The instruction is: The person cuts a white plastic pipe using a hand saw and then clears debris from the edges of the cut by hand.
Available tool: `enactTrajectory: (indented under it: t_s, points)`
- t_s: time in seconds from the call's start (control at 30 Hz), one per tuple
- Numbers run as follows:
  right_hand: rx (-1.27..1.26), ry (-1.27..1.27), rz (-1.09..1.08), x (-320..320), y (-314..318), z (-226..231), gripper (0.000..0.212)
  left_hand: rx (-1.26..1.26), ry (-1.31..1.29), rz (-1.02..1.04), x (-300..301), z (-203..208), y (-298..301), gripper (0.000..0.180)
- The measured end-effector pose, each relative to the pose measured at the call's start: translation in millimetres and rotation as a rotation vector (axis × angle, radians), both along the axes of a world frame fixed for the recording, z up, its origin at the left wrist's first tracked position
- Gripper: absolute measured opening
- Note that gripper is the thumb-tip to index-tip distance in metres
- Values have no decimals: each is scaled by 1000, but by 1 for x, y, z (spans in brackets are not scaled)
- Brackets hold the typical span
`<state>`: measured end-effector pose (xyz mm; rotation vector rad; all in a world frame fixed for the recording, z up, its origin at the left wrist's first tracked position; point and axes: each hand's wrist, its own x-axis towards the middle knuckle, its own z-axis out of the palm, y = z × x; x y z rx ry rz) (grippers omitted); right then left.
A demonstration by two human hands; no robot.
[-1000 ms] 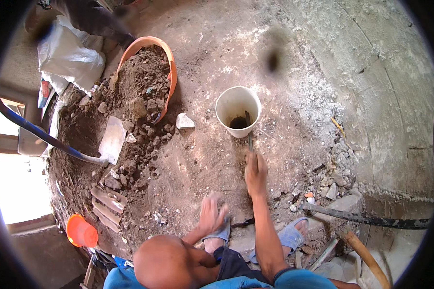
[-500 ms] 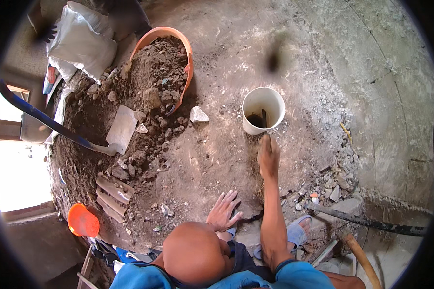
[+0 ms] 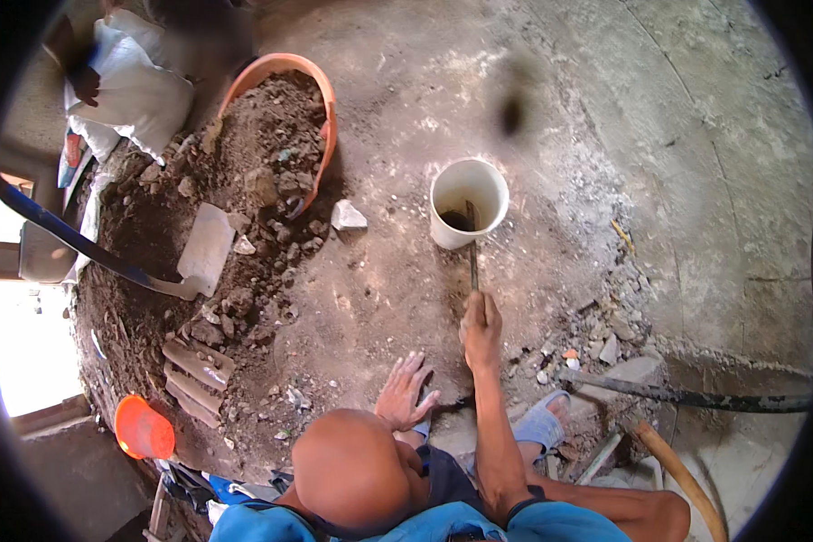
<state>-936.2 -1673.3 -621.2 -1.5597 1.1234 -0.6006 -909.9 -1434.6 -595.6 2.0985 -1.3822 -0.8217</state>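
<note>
My right hand (image 3: 481,330) is closed around the near end of a thin dark metal bar (image 3: 474,267). The bar runs over the near rim of a white tapered bucket (image 3: 495,206), and its far end is inside. Brown dirt and a dark patch show at the bucket's bottom. My left hand (image 3: 405,392) lies flat on the dirt floor, fingers spread, just beyond my bent left knee (image 3: 352,465). It holds nothing.
At left, a tipped orange tub (image 3: 331,126) spills soil beside a shovel blade (image 3: 207,250) and a white sack (image 3: 140,90). A small orange bucket (image 3: 144,427) stands lower left. Rubble, a black bar (image 3: 686,397) and a wooden handle (image 3: 677,474) lie right. Another person's hand (image 3: 83,83) touches the sack.
My right hand has drawn back toward me, away from the bucket, and more of the bar shows. The view has shifted slightly. The other person's hand has come onto the sack.
</note>
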Motion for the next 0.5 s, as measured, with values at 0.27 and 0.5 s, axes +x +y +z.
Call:
enactTrajectory:
  t_s: [0.27, 0.5]
  points:
    - [87, 8, -59, 6, -12, 9, 40, 14, 3, -12, -8, -10, -5, 64]
    - [91, -196, -61, 22, -37, 6, 30, 12, 46, -10, -9, -9, -6, 64]
